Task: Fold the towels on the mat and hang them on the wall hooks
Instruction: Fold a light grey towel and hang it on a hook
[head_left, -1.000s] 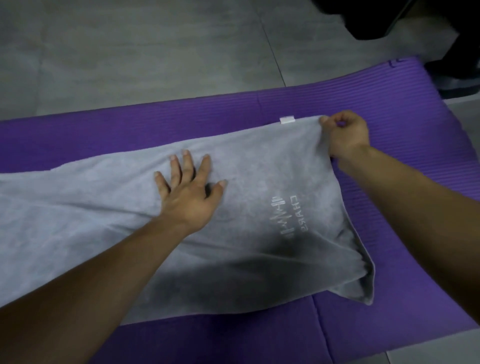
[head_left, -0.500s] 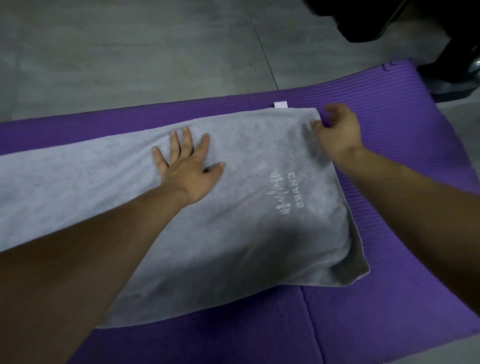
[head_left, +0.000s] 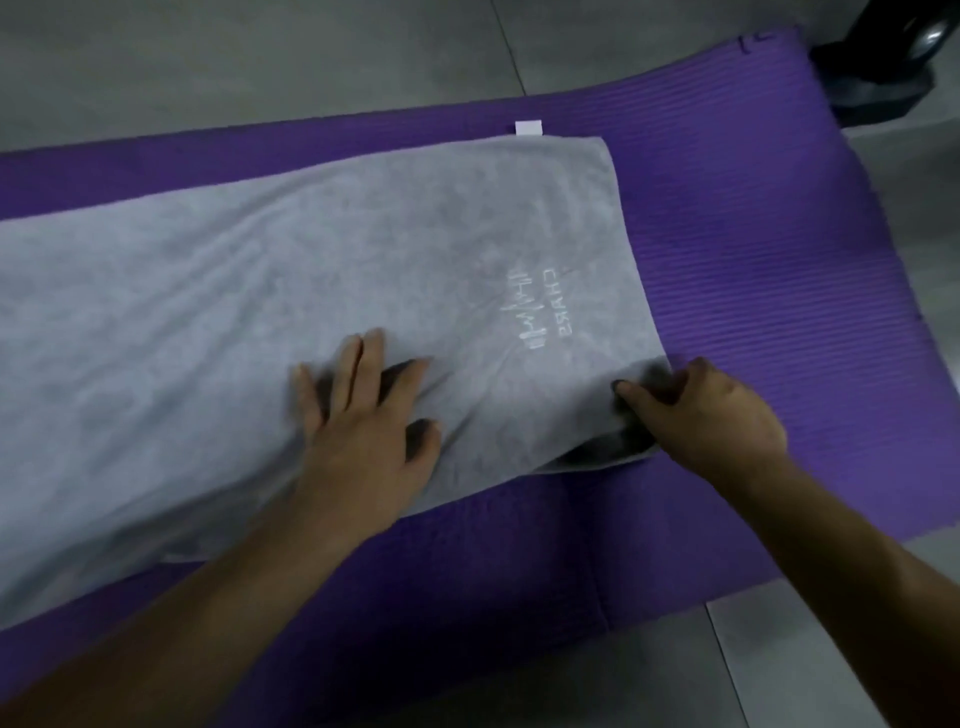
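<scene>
Two hands work one grey towel (head_left: 260, 291) on a purple mat (head_left: 753, 234). Left hand (head_left: 363, 431) presses flat, fingers spread; right hand (head_left: 711, 410) pinches the near right corner.

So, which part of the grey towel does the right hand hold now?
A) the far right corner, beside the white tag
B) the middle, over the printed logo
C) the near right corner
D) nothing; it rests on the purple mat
C: the right hand pinches the near right corner of the grey towel, while the white tag lies at the far edge, away from it.
</scene>
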